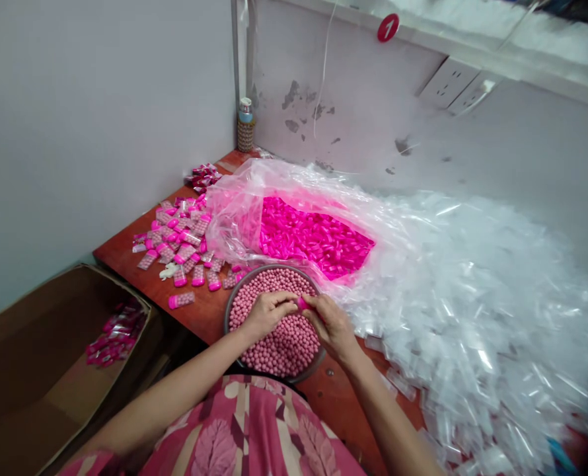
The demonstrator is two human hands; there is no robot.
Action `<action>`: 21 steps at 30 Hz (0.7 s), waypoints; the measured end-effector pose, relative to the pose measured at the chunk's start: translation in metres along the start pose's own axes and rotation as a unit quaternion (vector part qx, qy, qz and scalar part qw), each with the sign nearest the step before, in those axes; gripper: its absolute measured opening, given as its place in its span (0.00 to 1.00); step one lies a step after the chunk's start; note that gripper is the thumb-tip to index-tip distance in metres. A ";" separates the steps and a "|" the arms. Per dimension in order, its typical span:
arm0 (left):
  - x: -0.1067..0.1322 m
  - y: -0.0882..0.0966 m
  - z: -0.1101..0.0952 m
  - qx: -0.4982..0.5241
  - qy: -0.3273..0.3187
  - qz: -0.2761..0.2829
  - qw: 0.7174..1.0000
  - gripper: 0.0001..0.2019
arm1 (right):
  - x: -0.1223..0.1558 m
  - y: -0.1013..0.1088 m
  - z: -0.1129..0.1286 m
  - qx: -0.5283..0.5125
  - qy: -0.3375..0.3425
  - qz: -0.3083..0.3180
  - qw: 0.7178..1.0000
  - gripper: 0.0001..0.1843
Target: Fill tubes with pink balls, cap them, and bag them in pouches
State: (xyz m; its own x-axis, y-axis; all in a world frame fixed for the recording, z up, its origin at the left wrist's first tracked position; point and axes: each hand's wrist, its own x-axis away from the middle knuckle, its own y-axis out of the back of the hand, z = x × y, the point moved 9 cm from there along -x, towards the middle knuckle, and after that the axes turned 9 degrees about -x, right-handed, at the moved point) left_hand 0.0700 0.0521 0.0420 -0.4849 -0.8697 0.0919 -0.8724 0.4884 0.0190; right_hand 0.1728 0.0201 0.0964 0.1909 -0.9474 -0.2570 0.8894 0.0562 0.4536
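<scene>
Taking the bowl as the clock's centre and twelve as the top of the view, the red-brown table point(175, 317) spreads under everything but the box. A heap of clear tubes point(477, 304) covers its side from two to four o'clock. The open box point(36, 396) sits off the table edge at eight, with shiny packets point(118, 334) in it. At one o'clock, just beyond the bowl, a clear bag point(234, 211) gapes over a mass of pink caps point(314, 238).

The grey bowl point(320, 359) stands before the person, full of pink beads point(274, 350). At ten o'clock lies a pile of filled tubes point(182, 244), pink-ended; a bottle point(245, 125) stands well beyond, near eleven.

Both hands hang over the bowl. The right hand point(331, 324) pinches a pink piece point(302, 303) between thumb and fingers, above the beads towards two o'clock. The left hand point(271, 312) has its fingertips pressed together at the piece's nine o'clock end; what they pinch is too small to tell.
</scene>
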 end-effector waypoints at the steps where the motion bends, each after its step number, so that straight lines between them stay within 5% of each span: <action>1: -0.001 -0.001 0.004 0.043 0.016 -0.002 0.999 0.11 | -0.001 0.001 -0.005 -0.037 -0.031 -0.009 0.999 0.14; 3: -0.002 -0.001 0.012 0.141 0.047 -0.021 0.989 0.12 | 0.001 0.001 -0.019 -0.165 -0.114 -0.030 0.979 0.16; 8: -0.002 0.012 0.021 0.227 0.071 -0.083 0.968 0.14 | 0.020 -0.008 -0.049 -0.453 -0.257 -0.086 0.849 0.23; 12: -0.001 0.009 0.010 0.114 0.026 -0.037 0.993 0.13 | 0.023 -0.006 -0.062 -0.488 -0.276 -0.140 0.816 0.16; 18: 0.004 0.006 -0.011 -0.004 -0.055 -0.043 0.998 0.09 | 0.015 -0.038 -0.044 -0.540 -0.345 -0.016 0.768 0.15; 21: 0.006 0.007 -0.012 -0.015 -0.054 -0.043 0.998 0.09 | 0.019 -0.047 -0.043 -0.562 -0.361 -0.007 0.744 0.14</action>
State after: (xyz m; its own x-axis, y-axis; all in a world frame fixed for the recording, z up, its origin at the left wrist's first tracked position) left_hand 0.0619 0.0516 0.0546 -0.4143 -0.9099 -0.0194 -0.9093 0.4129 0.0525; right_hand 0.1524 0.0132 0.0336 0.2660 -0.8496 0.4554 0.7516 -0.1130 -0.6498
